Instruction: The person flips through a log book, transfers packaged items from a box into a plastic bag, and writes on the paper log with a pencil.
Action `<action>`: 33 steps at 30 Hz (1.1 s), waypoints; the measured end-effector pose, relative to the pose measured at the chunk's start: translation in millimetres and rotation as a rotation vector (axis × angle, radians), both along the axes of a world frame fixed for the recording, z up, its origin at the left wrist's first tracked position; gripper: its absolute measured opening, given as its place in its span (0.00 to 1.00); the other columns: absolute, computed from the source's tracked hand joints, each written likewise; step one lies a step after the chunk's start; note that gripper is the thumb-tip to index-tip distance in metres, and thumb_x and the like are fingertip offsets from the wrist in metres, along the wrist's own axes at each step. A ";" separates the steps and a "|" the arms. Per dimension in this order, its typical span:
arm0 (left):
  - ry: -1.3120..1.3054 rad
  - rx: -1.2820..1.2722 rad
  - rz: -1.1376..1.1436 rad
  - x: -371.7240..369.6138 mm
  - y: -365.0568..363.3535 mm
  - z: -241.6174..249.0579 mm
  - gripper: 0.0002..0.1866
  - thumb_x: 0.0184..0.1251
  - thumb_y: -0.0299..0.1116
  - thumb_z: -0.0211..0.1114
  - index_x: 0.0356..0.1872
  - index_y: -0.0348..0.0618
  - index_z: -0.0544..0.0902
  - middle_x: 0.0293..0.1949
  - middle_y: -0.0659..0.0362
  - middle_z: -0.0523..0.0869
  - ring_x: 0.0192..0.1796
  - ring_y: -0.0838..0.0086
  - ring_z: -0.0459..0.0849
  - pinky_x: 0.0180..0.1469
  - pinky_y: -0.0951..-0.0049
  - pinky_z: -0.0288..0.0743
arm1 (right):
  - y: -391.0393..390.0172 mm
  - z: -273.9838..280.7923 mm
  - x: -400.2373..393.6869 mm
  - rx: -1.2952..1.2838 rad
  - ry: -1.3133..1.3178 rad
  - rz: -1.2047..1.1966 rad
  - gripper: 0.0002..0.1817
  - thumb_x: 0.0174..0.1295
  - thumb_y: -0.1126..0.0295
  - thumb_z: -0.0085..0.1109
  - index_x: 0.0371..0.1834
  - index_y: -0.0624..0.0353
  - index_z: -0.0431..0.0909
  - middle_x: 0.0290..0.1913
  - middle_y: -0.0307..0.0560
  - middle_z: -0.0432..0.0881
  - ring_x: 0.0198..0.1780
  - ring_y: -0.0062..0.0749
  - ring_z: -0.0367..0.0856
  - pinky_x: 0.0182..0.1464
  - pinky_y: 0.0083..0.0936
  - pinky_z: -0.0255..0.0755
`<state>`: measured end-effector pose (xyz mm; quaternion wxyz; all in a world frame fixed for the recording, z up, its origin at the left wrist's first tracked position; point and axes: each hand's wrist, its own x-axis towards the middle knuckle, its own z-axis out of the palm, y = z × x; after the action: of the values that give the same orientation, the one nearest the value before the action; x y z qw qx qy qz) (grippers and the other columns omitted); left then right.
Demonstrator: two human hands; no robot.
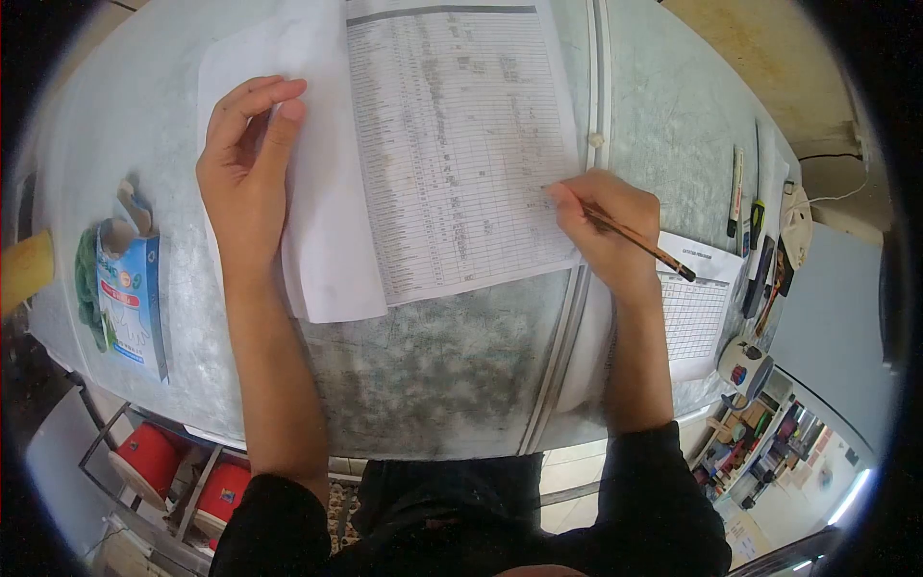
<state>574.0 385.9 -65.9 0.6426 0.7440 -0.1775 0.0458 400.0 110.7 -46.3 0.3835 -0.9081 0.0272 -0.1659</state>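
Note:
My right hand (611, 226) grips a dark patterned pencil (630, 238). Its tip points at the right-hand columns of a printed table on a sheet of paper (461, 154). Small dark entries fill many of the rows. My left hand (252, 159) rests on its side on white pages (332, 221) folded over to the left of the printed sheet. Its fingers are loosely bent, with the thumb tip close to the forefinger tip and nothing visible between them.
A blue box (132, 298) with a torn top stands at the left beside something green (87, 279). Another printed form (697, 308) lies partly under my right forearm. Pens and markers (758, 226) lie at the right, near a mug (744, 369). Red spools (144, 462) sit below the table.

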 end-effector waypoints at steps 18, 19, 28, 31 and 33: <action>-0.004 0.024 0.025 -1.2 -1.1 1.3 0.07 0.72 0.28 0.70 0.48 0.41 0.90 0.57 0.57 0.84 0.62 0.71 0.81 0.68 0.71 0.73 | -2.0 -5.4 -0.3 -0.001 -0.032 -0.014 0.05 0.58 0.79 0.71 0.30 0.63 0.82 0.25 0.43 0.81 0.23 0.27 0.77 0.27 0.24 0.70; -0.007 0.047 0.031 -1.5 -1.7 2.3 0.07 0.72 0.28 0.70 0.48 0.41 0.90 0.57 0.57 0.83 0.62 0.71 0.81 0.68 0.71 0.73 | -1.6 -4.9 -0.7 -0.001 -0.033 -0.016 0.05 0.58 0.79 0.71 0.30 0.63 0.82 0.25 0.43 0.81 0.23 0.27 0.77 0.27 0.24 0.70; -0.023 0.033 0.052 -0.2 0.1 1.1 0.08 0.72 0.27 0.70 0.49 0.40 0.89 0.57 0.57 0.83 0.61 0.71 0.81 0.69 0.70 0.72 | -3.9 -1.7 -3.5 0.064 0.039 -0.034 0.05 0.62 0.79 0.69 0.30 0.64 0.82 0.25 0.41 0.81 0.25 0.22 0.77 0.27 0.21 0.68; -0.124 0.040 0.148 4.8 8.0 -4.9 0.11 0.71 0.30 0.72 0.51 0.43 0.89 0.58 0.56 0.84 0.62 0.68 0.81 0.72 0.66 0.69 | -8.5 -5.8 -5.0 0.483 0.087 -0.238 0.05 0.68 0.77 0.65 0.33 0.64 0.83 0.26 0.38 0.82 0.26 0.16 0.76 0.28 0.17 0.67; -0.142 0.276 0.319 6.0 12.3 3.5 0.14 0.68 0.34 0.75 0.52 0.44 0.89 0.59 0.55 0.84 0.65 0.64 0.79 0.74 0.64 0.66 | -6.7 -5.6 0.6 0.592 -0.016 -0.251 0.06 0.73 0.74 0.61 0.39 0.65 0.84 0.29 0.36 0.83 0.28 0.14 0.75 0.31 0.14 0.67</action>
<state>580.0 398.2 -62.4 0.5052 0.8385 -0.1067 0.1744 400.7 103.9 -51.9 0.6079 -0.7452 0.1831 -0.2039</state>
